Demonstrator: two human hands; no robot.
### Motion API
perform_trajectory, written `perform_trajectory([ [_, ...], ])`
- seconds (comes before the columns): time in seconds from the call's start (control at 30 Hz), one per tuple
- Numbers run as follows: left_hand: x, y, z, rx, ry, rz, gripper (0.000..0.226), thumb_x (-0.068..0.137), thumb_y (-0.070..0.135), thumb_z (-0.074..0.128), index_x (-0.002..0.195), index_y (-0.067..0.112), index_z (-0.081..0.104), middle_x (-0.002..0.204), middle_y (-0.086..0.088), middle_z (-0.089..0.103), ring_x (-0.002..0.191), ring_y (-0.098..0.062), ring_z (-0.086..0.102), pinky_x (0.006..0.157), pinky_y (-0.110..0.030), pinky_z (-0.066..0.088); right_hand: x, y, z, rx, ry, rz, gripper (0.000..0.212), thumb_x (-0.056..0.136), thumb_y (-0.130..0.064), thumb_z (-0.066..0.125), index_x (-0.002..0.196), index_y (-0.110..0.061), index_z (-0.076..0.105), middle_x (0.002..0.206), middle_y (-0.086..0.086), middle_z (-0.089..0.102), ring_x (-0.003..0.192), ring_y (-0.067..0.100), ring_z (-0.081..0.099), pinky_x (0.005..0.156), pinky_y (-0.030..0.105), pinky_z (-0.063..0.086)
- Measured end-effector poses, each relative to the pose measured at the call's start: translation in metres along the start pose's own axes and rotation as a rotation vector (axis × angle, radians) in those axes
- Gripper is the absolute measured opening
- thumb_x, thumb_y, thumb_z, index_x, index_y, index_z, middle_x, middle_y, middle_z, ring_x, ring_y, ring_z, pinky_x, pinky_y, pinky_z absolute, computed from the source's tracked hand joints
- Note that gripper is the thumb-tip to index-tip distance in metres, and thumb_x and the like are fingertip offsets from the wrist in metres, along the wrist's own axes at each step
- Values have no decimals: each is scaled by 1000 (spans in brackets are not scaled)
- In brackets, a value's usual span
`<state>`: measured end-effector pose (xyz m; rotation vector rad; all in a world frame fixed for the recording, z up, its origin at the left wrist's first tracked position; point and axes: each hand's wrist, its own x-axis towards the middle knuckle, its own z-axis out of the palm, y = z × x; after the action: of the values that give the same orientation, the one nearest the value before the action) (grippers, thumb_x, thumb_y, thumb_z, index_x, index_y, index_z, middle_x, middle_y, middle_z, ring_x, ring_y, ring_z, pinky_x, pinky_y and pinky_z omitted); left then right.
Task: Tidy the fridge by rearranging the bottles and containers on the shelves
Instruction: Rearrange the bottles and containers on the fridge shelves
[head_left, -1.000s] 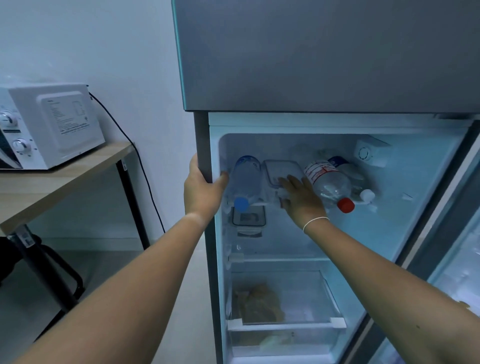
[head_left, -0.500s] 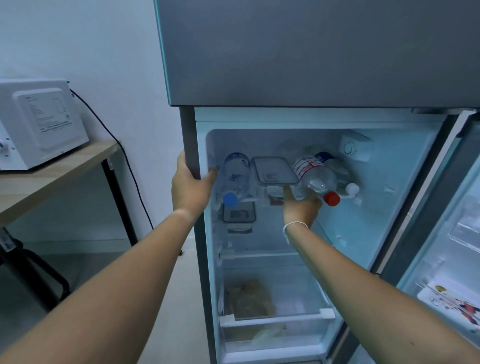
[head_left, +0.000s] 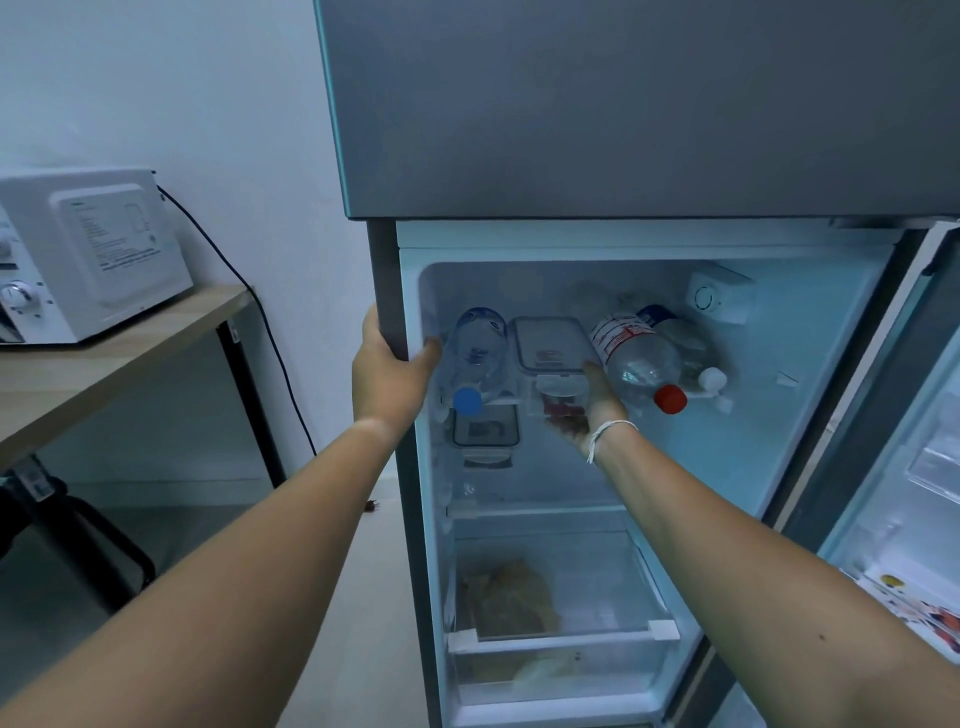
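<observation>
The fridge stands open. On its top shelf lie a clear bottle with a blue cap (head_left: 475, 358), a clear lidded container (head_left: 551, 347), a red-capped bottle (head_left: 636, 358) and a white-capped bottle (head_left: 693, 353) behind it. My right hand (head_left: 587, 410) is under the front of the lidded container, palm up, gripping it from below. My left hand (head_left: 387, 376) grips the left edge of the fridge body (head_left: 384, 291). A second lidded container (head_left: 485, 431) sits on the shelf below.
A crisper drawer (head_left: 561, 639) with something brownish inside sits low in the fridge. The open door (head_left: 909, 467) with its racks is at the right. A white microwave (head_left: 88, 249) stands on a wooden table (head_left: 104, 358) at the left.
My right hand has turned from resting on top of the container's front to cupping it from below, and the container has come forward a little. The left hand stays on the fridge edge.
</observation>
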<state>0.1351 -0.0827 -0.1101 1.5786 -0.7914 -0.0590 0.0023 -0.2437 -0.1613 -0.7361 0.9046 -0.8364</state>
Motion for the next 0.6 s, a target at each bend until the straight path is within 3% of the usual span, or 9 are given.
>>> perform_trajectory([
  [0.07, 0, 1, -2, 28, -8, 4, 50, 88, 23, 64, 133, 20, 43, 85, 22, 57, 78, 0, 58, 72, -16, 44, -3, 2, -2, 40, 11, -16, 29, 86, -40, 59, 80, -13, 51, 70, 12, 53, 56, 23, 54, 55, 34, 53],
  [0.13, -3, 1, -4, 68, -25, 3, 51, 88, 25, 64, 133, 22, 42, 90, 17, 60, 82, -6, 59, 71, -15, 44, -8, 4, -7, 69, 11, -25, 28, 86, -38, 60, 77, -13, 50, 71, 12, 51, 58, 23, 54, 64, 37, 53],
  [0.2, -9, -5, -6, 110, -38, -37, 56, 86, 30, 66, 135, 20, 40, 104, 9, 63, 93, -13, 62, 80, -23, 50, -15, 6, -12, 83, 5, -27, 27, 86, -37, 61, 77, -13, 52, 72, 13, 53, 60, 23, 54, 70, 38, 54],
  [0.3, -28, -16, -6, 162, -62, -191, 77, 79, 45, 65, 141, 14, 33, 126, -3, 61, 111, -25, 60, 96, -42, 51, -27, 12, -20, 90, -17, -30, 24, 85, -35, 62, 84, -12, 56, 77, 13, 58, 65, 24, 58, 71, 38, 55],
  [0.37, -42, -21, -6, 200, -77, -337, 82, 81, 51, 61, 142, 7, 30, 134, -9, 55, 118, -29, 55, 98, -40, 48, -35, 17, -26, 96, -23, -36, 27, 83, -35, 63, 96, -11, 58, 84, 13, 60, 72, 24, 61, 76, 40, 57],
  [0.43, -59, -21, -5, 216, -94, -493, 76, 85, 54, 56, 137, 1, 37, 130, -13, 53, 114, -30, 55, 88, -35, 44, -44, 21, -33, 81, -26, -49, 32, 81, -36, 64, 101, -12, 57, 94, 13, 61, 78, 24, 63, 83, 40, 56],
  [0.5, -74, -24, -4, 166, -149, -609, 64, 88, 55, 50, 123, 0, 49, 117, -12, 54, 96, -28, 55, 85, -35, 42, -54, 25, -39, 62, -26, -57, 29, 81, -36, 63, 97, -13, 58, 102, 14, 62, 83, 24, 64, 85, 39, 55],
  [0.6, -90, -32, 3, 37, -257, -746, 69, 87, 58, 47, 133, 6, 46, 128, -13, 53, 105, -34, 56, 89, -36, 46, -69, 31, -50, 67, -26, -59, 25, 81, -36, 63, 92, -14, 58, 106, 15, 61, 91, 26, 64, 85, 40, 55],
])
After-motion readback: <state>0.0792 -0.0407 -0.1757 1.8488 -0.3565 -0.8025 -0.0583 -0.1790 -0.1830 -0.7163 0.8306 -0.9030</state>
